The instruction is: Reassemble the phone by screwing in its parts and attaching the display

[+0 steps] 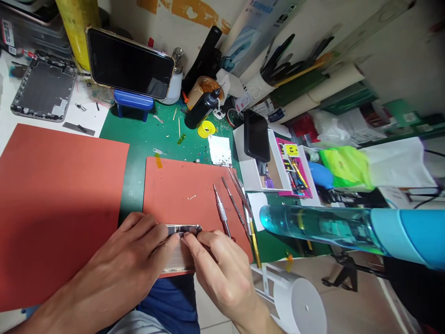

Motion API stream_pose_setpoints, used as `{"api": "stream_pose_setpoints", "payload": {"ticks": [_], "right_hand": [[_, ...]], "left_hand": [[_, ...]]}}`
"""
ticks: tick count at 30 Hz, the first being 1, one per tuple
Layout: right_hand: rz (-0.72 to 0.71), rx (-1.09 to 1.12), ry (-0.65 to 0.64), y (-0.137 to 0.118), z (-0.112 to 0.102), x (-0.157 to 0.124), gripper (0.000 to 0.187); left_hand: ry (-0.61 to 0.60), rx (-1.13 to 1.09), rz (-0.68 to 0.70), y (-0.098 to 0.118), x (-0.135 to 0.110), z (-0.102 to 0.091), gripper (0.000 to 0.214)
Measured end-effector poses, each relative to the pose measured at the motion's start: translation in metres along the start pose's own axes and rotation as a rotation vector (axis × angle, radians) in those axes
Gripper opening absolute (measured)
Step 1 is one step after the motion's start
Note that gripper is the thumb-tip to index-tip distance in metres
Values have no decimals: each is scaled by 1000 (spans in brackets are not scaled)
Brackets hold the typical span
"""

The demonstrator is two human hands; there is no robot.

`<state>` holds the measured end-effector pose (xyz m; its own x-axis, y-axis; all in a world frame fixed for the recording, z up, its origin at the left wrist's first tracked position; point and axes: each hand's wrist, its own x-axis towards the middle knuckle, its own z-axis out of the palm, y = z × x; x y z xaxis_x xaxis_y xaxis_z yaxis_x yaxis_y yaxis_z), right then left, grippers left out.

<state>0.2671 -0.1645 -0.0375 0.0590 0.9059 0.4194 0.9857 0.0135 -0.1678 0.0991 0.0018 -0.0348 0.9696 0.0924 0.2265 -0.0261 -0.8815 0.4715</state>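
while the left hand (128,250) grips a gold-edged phone housing (182,229) on the orange silicone mat (181,185), the right hand (217,264) pinches its far edge between the fingertips (187,237), with a steel pick (221,213) lying just right of them.

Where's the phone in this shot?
In the head view, the phone sits low and centre over the smaller orange-red mat, held by the left hand, right hand at its top edge, a knurled steel tool to its right.
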Motion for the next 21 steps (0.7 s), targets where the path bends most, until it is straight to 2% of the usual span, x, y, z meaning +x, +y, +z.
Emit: {"api": "stream_pose_setpoints", "payload": {"ticks": [4, 12, 21], "right_hand": [[13, 38, 13, 0, 2, -3, 23], [-8, 52, -9, 1, 1, -1, 25], [-14, 54, -5, 1, -2, 1, 29]], "left_hand": [[-20, 45, 0, 1, -1, 0, 28], [63, 31, 39, 0, 0, -1, 28], [35, 38, 25, 0, 6, -7, 32]]}}
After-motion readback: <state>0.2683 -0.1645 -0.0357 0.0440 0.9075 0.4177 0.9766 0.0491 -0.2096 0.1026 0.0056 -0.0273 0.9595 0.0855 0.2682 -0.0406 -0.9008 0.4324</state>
